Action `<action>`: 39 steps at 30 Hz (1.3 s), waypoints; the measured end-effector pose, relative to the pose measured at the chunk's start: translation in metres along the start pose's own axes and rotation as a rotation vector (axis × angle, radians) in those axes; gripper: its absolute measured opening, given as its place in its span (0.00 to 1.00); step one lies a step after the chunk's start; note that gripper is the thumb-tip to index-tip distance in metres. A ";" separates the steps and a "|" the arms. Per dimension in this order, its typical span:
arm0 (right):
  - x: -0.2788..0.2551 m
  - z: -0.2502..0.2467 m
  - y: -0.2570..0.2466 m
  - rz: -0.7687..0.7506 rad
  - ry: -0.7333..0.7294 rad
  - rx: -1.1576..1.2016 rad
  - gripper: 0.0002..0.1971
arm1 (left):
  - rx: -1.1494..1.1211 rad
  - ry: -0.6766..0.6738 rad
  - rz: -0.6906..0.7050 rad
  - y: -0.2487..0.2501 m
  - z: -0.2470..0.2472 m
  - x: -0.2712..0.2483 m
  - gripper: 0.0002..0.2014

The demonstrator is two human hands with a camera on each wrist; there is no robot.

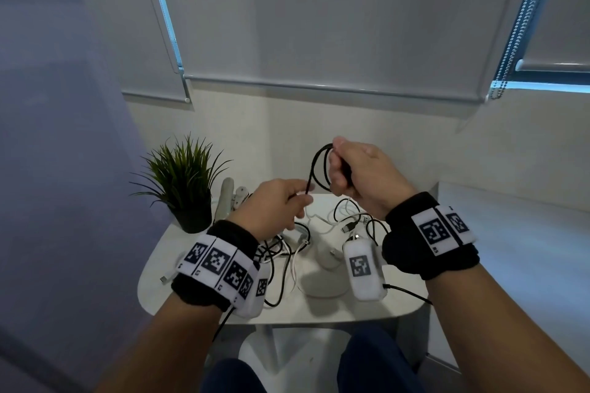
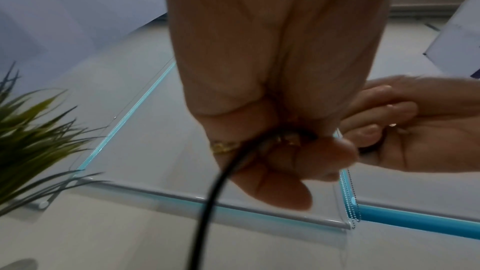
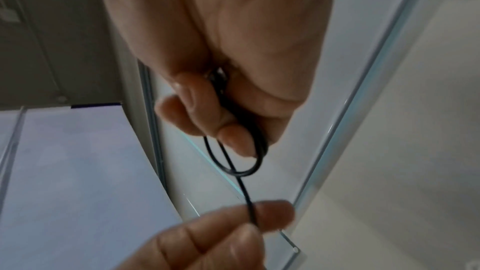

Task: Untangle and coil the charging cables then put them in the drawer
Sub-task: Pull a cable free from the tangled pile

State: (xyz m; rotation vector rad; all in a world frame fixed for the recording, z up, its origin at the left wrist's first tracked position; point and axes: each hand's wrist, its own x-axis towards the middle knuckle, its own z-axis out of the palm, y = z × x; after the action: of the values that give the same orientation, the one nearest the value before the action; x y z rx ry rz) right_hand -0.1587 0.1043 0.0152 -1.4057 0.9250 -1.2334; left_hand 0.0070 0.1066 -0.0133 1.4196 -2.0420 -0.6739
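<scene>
Black cable [image 1: 319, 166] (looped) pinched by both hands.

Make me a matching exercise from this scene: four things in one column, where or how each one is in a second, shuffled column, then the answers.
Things
1. black cable
2. potted plant
3. white cables
4. left hand

Place or state
A. stands at the table's far left corner
B. looped in the right hand, raised above the table
C. lie loose and tangled on the tabletop
D. pinches the straight run of cable below the loops

Pairs: 1-B, 2-A, 3-C, 4-D
</scene>
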 end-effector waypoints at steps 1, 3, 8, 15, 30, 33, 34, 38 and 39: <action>0.000 -0.001 -0.001 -0.001 0.032 0.035 0.21 | 0.015 -0.037 -0.009 0.001 0.000 -0.002 0.12; 0.000 -0.002 -0.004 -0.003 0.080 0.106 0.20 | 0.022 -0.089 -0.007 0.003 -0.001 -0.004 0.13; 0.005 -0.001 0.000 -0.019 0.124 0.428 0.18 | -0.018 -0.221 0.029 0.006 -0.002 -0.009 0.12; 0.006 -0.006 0.009 -0.137 0.154 -0.413 0.10 | 0.046 -0.091 0.057 -0.004 -0.017 -0.007 0.05; -0.001 0.001 0.012 0.003 0.019 -0.259 0.24 | 0.025 0.340 0.001 -0.021 -0.026 0.020 0.07; 0.000 -0.002 0.000 -0.009 0.060 0.045 0.22 | -0.004 0.248 -0.047 -0.031 -0.014 0.019 0.08; 0.000 -0.002 -0.003 -0.017 0.074 0.121 0.22 | -0.015 0.209 -0.051 -0.029 -0.009 0.017 0.10; 0.001 0.001 -0.012 -0.062 0.129 0.344 0.21 | -0.061 0.007 -0.040 -0.017 0.008 0.009 0.12; 0.001 0.002 -0.012 -0.077 0.125 0.382 0.21 | -0.055 -0.052 -0.038 -0.015 0.012 0.007 0.11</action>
State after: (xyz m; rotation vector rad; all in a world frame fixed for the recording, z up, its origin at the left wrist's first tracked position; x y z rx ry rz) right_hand -0.1572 0.1059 0.0275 -1.0779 0.6768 -1.4808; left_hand 0.0073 0.0965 -0.0308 1.4264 -2.0247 -0.7838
